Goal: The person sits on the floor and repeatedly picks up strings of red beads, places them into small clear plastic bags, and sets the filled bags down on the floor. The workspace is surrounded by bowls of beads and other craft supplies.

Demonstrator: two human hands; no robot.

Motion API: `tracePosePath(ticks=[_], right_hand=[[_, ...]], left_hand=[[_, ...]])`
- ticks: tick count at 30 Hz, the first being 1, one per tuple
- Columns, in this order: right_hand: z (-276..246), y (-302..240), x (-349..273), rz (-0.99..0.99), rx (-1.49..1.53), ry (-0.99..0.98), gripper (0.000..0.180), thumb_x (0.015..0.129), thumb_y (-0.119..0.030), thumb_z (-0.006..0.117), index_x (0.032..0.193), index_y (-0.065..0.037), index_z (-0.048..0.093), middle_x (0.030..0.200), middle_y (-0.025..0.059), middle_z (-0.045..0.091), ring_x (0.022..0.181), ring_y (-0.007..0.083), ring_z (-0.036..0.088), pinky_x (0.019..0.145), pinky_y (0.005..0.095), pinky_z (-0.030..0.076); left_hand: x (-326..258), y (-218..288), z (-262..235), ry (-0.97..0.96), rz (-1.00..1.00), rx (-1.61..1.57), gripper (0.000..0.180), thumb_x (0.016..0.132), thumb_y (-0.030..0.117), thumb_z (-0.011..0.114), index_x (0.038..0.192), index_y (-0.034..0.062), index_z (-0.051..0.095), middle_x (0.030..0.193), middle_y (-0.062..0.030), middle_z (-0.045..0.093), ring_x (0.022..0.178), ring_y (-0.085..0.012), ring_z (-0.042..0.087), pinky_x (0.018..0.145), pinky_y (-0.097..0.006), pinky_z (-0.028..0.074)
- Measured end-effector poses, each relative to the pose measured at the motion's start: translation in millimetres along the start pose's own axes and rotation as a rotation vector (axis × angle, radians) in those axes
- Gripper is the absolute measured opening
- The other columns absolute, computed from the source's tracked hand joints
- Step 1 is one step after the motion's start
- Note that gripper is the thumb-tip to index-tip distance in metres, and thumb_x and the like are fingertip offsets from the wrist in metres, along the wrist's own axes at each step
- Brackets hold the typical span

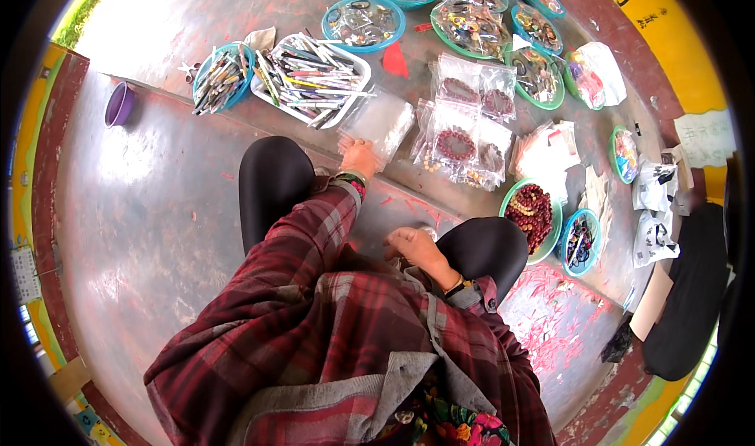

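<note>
My left hand [360, 159] reaches past my left knee to a stack of clear plastic bags [387, 122] on the raised ledge. Its fingers are bent onto the near left edge of the stack and pinch there. My right hand [423, 251] hangs low beside my right knee with its fingers curled inward; whatever they may hold is hidden. To the right of the clear bags lie several bagged bracelets [455, 144] of dark red beads. A pale green basin [557, 224] of dark red bead strings [528, 214] stands beyond my right knee.
A white tray [363, 67] and a blue basket [252, 63] hold many pens, with scissors [189, 71] beside them. Several basins of bagged trinkets line the back. A purple bucket [119, 105] stands left, and a small blue basin [596, 245] stands right.
</note>
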State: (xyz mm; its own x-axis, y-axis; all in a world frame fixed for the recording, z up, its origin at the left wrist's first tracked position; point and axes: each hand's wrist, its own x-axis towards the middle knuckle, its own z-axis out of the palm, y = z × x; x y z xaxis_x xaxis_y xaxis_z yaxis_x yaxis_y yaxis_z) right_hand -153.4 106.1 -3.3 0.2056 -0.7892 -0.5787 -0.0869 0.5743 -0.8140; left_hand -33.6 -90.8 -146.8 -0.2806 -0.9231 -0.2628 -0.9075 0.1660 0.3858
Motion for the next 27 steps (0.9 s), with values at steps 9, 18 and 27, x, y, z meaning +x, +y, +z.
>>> tracePosePath(ticks=[9,18,27], right_hand=[[0,-7,-4,0.01,0.014,-0.015,0.029,0.087,-0.025,0.051,0.086,0.001,0.062,0.069,0.005,0.065,0.062,0.0082,0.058,0.052,0.0224,0.043],[1,-8,-4,-0.036,-0.023,-0.016,0.03,0.088,-0.025,0.05,0.086,0.002,0.062,0.068,0.0052,0.065,0.062,0.0083,0.058,0.053,0.023,0.043],[4,-15,-9,-0.032,-0.039,0.011,0.025,0.085,-0.02,0.051,0.086,0.003,0.062,0.069,0.0079,0.065,0.063,0.0129,0.06,0.06,0.0255,0.045]], left_hand=[[2,-1,-2,-0.085,0.237,0.116,0.022,0.075,0.011,0.057,0.095,0.0036,0.063,0.107,-0.0141,0.056,0.107,-0.0314,0.05,0.088,-0.038,0.045],[-1,7,-17,0.196,0.274,0.034,0.015,0.077,0.011,0.055,0.09,0.0039,0.058,0.1,-0.0146,0.057,0.101,-0.0315,0.051,0.086,-0.038,0.044],[-8,51,-72,0.502,0.247,-0.349,0.011,0.082,0.011,0.052,0.086,0.0019,0.054,0.086,-0.0177,0.06,0.082,-0.0365,0.057,0.073,-0.042,0.046]])
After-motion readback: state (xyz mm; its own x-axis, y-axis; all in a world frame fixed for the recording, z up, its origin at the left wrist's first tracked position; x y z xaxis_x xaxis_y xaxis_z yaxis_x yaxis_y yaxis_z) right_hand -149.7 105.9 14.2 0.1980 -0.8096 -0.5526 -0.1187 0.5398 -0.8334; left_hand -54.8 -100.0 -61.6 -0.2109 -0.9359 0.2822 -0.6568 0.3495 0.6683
